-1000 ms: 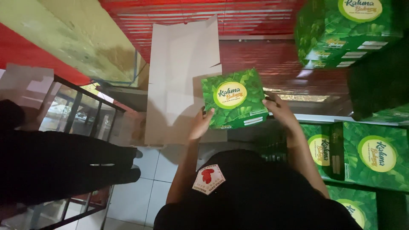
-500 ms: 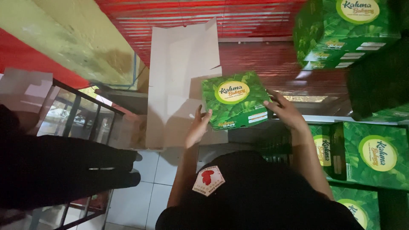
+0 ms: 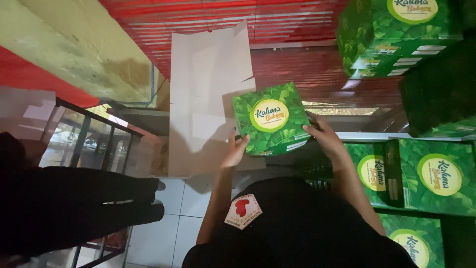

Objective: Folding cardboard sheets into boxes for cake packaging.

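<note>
— What did we see at the right?
— Stacked green leaf-printed cartons (image 3: 436, 173), one more (image 3: 396, 34) above.
— And left?
— We saw a flat pale cardboard sheet (image 3: 208, 94) standing upright, beside a black metal railing (image 3: 94, 124).

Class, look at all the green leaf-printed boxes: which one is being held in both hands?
The green box at the centre, gripped between the left hand and right hand; the other green boxes sit untouched at the right.

Between my left hand (image 3: 234, 151) and right hand (image 3: 321, 135) I hold a green leaf-printed box (image 3: 271, 119) with a round yellow-ringed label. An unfolded white carton blank (image 3: 208, 94) stands behind it. More green boxes (image 3: 426, 173) lie at my right, another stack (image 3: 396, 34) above.
</note>
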